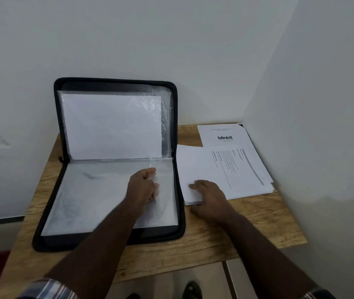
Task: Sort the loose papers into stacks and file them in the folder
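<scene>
A black zip folder (115,160) is standing open on the left half of the wooden worktop (214,238), its rear cover leaning upright against the wall and its front cover lying flat toward the near edge. A white sheet (111,126) is sitting inside the clear sleeve of the upright half. The left hand (142,186) is resting on the right part of the flat half, its fingers (150,172) curling around the edge of a clear plastic sleeve (107,190) and lifting it slightly; the thumb side is lying hidden under the hand, so the exact pinch is hard to make out. The loose papers (223,171) are lying just beside the folder's right edge, toward the far right corner of the worktop, in a shallow overlapping stack. The right hand (210,195) is lying on the near left corner of this stack, its fingers (194,186) spread and relaxed, pressing flat on the top sheet and gripping nothing. A printed page with rotated text is showing on the stack, and a sheet marked "blinkit" (223,134) is projecting from behind it at the far edge. The small print is too blurred to read. Both forearms are entering from the near edge, with checked sleeves cut off by the frame.
</scene>
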